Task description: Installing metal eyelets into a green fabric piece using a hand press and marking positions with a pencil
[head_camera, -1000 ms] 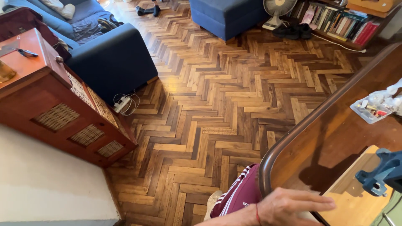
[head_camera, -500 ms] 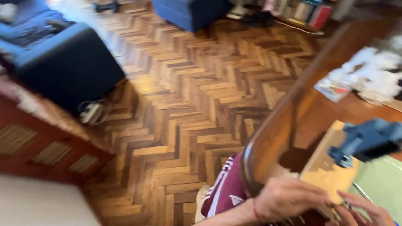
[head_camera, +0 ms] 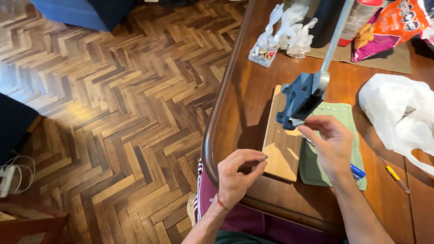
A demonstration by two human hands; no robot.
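My left hand [head_camera: 237,174] rests at the table's rounded edge. Its thumb and forefinger are pinched on a small dark part at the corner of a pale wooden board [head_camera: 281,147]. My right hand [head_camera: 330,142] reaches up from the right, fingertips pinched on the metal tip under a blue tool head [head_camera: 300,97]. That head hangs over the board on a grey metal pole [head_camera: 337,31]. A green cloth [head_camera: 316,169] lies beside the board under my right hand, with a blue-ended pen [head_camera: 357,171] on it.
On the dark wooden table [head_camera: 253,90] are a small clear tray of parts [head_camera: 264,53], crumpled clear bags [head_camera: 289,22], a white plastic bag [head_camera: 400,117], an orange snack bag [head_camera: 389,22] and a yellow screwdriver [head_camera: 395,176]. Herringbone parquet floor [head_camera: 113,113] lies to the left.
The view swung right from the floor and furniture onto the table. My left hand left the table edge and pinched shut; my right hand came in and rose to the blue tool head.
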